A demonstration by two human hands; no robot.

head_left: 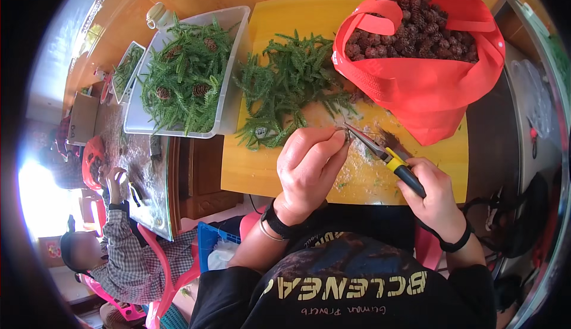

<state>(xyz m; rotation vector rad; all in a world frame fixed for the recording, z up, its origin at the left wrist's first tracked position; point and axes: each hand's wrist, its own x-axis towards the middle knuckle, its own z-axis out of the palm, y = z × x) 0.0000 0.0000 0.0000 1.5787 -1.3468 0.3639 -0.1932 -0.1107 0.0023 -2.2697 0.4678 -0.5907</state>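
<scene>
My right hand [433,191] is closed around the yellow-and-black handles of a pair of long-nosed pliers [388,158]. The jaws of the pliers reach up and left to the fingertips of my left hand [312,164]. My left thumb and fingers are pinched together on something small at those jaws, which I cannot make out. Just beyond my hands lies a loose pile of green artificial fir sprigs [291,76] on the yellow tabletop [253,174]. Pale flakes and thin brown bits [389,142] are scattered beside the pliers.
A red fabric bag [416,91] full of brown pine cones [419,35] stands at the far right of the table. On the left sits a clear plastic tub [229,97] of fir sprigs with several cones. Another person [128,257] in a checked sleeve works at the neighbouring table.
</scene>
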